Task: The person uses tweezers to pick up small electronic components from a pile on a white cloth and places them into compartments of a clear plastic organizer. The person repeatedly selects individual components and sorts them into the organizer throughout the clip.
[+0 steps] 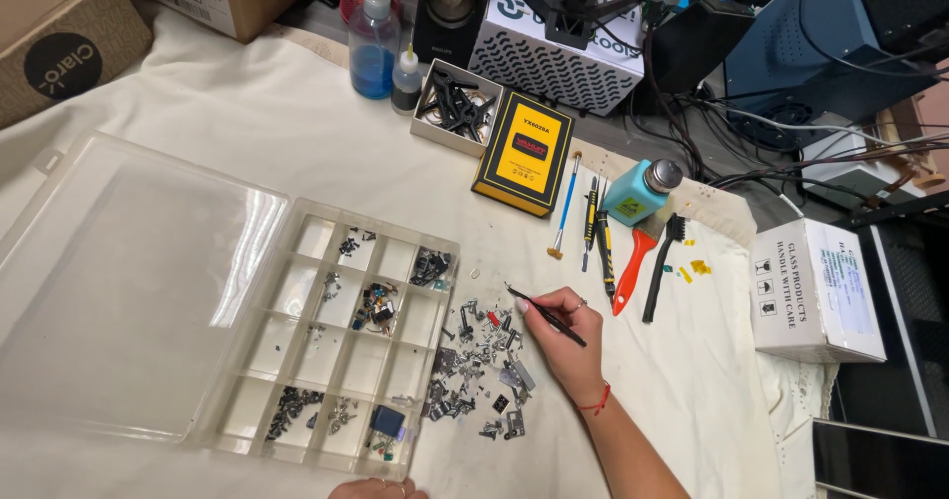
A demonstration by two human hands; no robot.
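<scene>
Holding black tweezers in a pencil grip, the right hand rests on the white cloth with its fingers closed narrowly around the tool's shaft. The tips point up and left, just over a small red part at the upper edge of a pile of tiny metal parts; whether the tips are pinching anything is too small to tell. The pile lies on the cloth just beside the right wall of a clear compartment organizer, whose lid lies open to the left and whose cells hold scattered screws and small components. The left hand shows only as knuckles at the bottom edge, touching the organizer's near rim (its fingers are out of view, so their spread cannot be told). Beyond the right hand lie a red-handled brush, a black brush and a teal pump bottle.

The likely trouble, as a judgement: a part squeezed too hard could spring from the tips and vanish among the pile, and the wrist could drag loose pieces across the cloth.
</scene>
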